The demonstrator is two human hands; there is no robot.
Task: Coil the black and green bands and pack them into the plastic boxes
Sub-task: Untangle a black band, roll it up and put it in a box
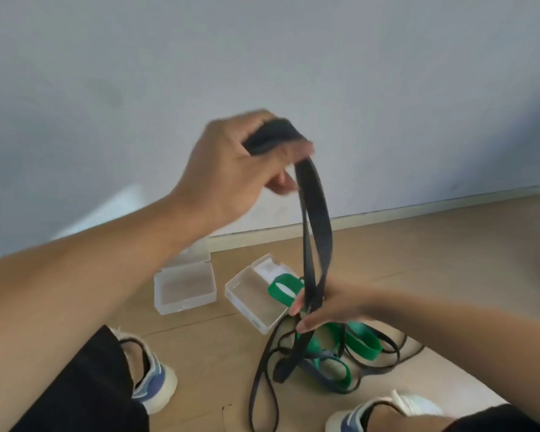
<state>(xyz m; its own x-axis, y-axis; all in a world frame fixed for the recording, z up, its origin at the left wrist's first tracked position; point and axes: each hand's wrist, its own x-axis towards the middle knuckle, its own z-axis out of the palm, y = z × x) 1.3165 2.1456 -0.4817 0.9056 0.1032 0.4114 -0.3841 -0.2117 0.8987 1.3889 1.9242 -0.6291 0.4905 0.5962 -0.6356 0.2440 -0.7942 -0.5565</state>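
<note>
My left hand (231,169) is raised in front of the wall, closed on the top loop of a black band (317,219). The band hangs down in two strands to my right hand (328,304), which pinches it lower down. Below that hand the black band trails onto the floor in loose loops. Green bands (363,339) lie tangled with it on the floor, one loop (282,289) resting against a box. Two clear plastic boxes stand open on the floor: one (184,286) to the left, the other (253,294) beside the green loop.
I crouch on a light wooden floor near a pale wall with a baseboard (418,213). My two shoes (152,381) (384,413) sit at the bottom of the view, with dark trouser legs beside them.
</note>
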